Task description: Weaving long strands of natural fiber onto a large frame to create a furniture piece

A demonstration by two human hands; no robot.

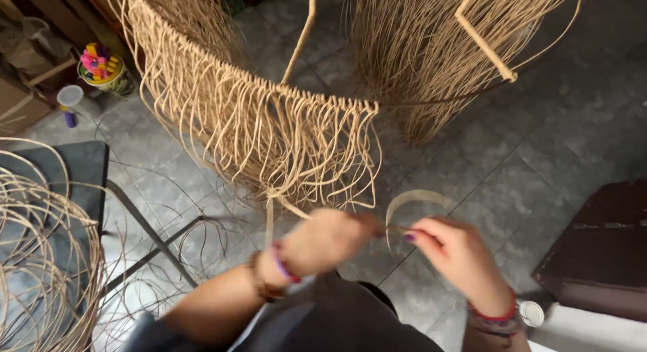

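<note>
A curved wicker frame stands before me, its dark rim hung with many loose pale cane strands. My left hand is closed just below the hanging strands, blurred by motion. My right hand pinches one thin cane strand that arcs up and over between both hands. The two hands are close together, both gripping this same strand. A bracelet sits on each wrist.
Coils of loose cane lie on a dark stool at the left. A pot of coloured markers and a small cup stand on the grey tiled floor. At the right sits a dark brown box.
</note>
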